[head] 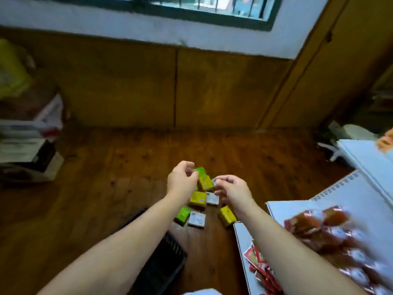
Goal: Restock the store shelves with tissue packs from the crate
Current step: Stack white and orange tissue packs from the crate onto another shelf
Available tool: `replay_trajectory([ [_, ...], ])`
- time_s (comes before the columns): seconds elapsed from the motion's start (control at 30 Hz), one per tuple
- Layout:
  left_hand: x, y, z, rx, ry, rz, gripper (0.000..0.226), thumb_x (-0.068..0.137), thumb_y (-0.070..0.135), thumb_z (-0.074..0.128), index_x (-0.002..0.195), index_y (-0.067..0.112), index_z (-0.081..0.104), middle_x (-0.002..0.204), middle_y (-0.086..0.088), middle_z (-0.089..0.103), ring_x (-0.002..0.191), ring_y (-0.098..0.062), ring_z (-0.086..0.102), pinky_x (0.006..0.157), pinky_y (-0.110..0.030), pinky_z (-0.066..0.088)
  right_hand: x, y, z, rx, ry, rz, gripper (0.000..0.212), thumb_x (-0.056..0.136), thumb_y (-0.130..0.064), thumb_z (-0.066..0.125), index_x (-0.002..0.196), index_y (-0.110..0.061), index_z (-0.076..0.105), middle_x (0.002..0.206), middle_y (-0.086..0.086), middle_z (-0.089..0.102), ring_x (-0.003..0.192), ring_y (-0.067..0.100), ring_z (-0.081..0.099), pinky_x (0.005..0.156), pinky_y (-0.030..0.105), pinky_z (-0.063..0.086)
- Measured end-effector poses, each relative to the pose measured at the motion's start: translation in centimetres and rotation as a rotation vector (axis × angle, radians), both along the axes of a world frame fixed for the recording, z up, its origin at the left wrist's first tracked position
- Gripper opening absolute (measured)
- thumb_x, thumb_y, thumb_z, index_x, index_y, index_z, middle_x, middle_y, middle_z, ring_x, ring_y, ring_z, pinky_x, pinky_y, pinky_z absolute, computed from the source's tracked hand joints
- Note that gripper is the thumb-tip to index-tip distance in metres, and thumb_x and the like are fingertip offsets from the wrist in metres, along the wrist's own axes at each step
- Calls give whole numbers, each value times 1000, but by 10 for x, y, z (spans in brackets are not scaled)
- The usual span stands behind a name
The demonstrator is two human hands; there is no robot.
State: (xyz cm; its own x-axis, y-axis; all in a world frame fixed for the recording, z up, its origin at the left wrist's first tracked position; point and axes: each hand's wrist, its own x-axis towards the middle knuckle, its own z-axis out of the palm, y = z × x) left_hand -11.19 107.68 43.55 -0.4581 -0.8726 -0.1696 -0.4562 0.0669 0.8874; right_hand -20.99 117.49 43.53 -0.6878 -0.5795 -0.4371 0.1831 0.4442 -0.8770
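Note:
Several small tissue packs, green (201,171), yellow (197,199) and white (196,219), lie scattered on the wooden floor (244,158). My left hand (182,179) hovers over the far end of the cluster, fingers curled beside the green pack; the blur hides whether it touches. Just to the right, my right hand (231,189) has its fingers curled next to a white pack (213,181), contact also unclear. A black slatted crate (161,262) sits on the floor under my left forearm.
White shelf boards (350,188) at the right carry red snack packets (314,228). Stacked boxes (27,145) stand at the left. A wood-panelled wall and a window are ahead. Open wooden floor lies around the packs.

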Motion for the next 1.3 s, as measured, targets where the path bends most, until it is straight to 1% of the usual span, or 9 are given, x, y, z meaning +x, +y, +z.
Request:
replay_trajectory([
  [0.23,120,-100,-76,155,-141,338,24,87,14,58,111,13,62,98,0,62,99,-19,58,81,-22,38,71,-125,-74,204,-116,379,21,91,-4,52,76,-18,53,69,0,56,37,-1,51,42,16,33],
  [0.37,162,-108,-159,304,-210,493,21,88,14,58,109,12,62,93,-1,59,94,-22,57,80,-27,42,92,-160,-162,369,-170,535,21,90,1,53,75,-14,53,62,5,49,32,1,45,33,11,28],
  [0.57,184,-78,-350,680,-262,753,23,92,15,55,115,11,58,82,6,53,86,-18,51,72,-24,36,111,-189,-369,655,-118,725,6,84,-13,64,83,-17,61,74,2,58,67,18,53,62,30,47],
  [0.67,179,-57,-458,796,-307,734,26,90,15,56,116,10,59,83,4,57,88,-20,55,75,-24,40,122,-201,-481,743,-30,835,32,82,-19,66,113,-12,62,100,4,62,97,23,57,91,36,46],
  [0.77,169,-45,-558,828,-368,649,31,89,18,57,120,14,56,104,-2,61,97,-19,59,83,-21,41,137,-215,-576,766,34,873,38,85,-15,61,123,-12,55,119,9,62,111,29,57,94,30,42],
  [0.87,163,-50,-642,829,-332,694,38,89,15,57,127,12,53,119,-6,62,106,-22,59,89,-23,41,145,-220,-654,795,109,832,40,86,-10,54,126,-12,51,122,8,59,113,30,55,89,25,42],
  [0.97,157,-64,-711,829,-250,773,43,91,8,50,134,12,47,128,-10,57,116,-24,55,99,-28,40,144,-224,-711,821,234,773,48,85,-10,50,132,-14,46,133,11,50,122,32,48,101,34,42],
  [1.1,140,-94,-755,880,-83,842,46,95,6,45,140,11,39,136,-11,50,124,-24,48,102,-31,37,143,-232,-745,841,336,739,57,89,-10,46,143,-10,30,147,14,34,136,29,32,112,38,27],
  [1.3,145,-103,-715,934,6,932,35,91,14,57,125,4,54,116,-7,61,103,-24,59,83,-25,43,140,-219,-722,799,203,634,43,81,-7,51,124,-10,49,123,12,58,114,32,55,97,37,45],
])
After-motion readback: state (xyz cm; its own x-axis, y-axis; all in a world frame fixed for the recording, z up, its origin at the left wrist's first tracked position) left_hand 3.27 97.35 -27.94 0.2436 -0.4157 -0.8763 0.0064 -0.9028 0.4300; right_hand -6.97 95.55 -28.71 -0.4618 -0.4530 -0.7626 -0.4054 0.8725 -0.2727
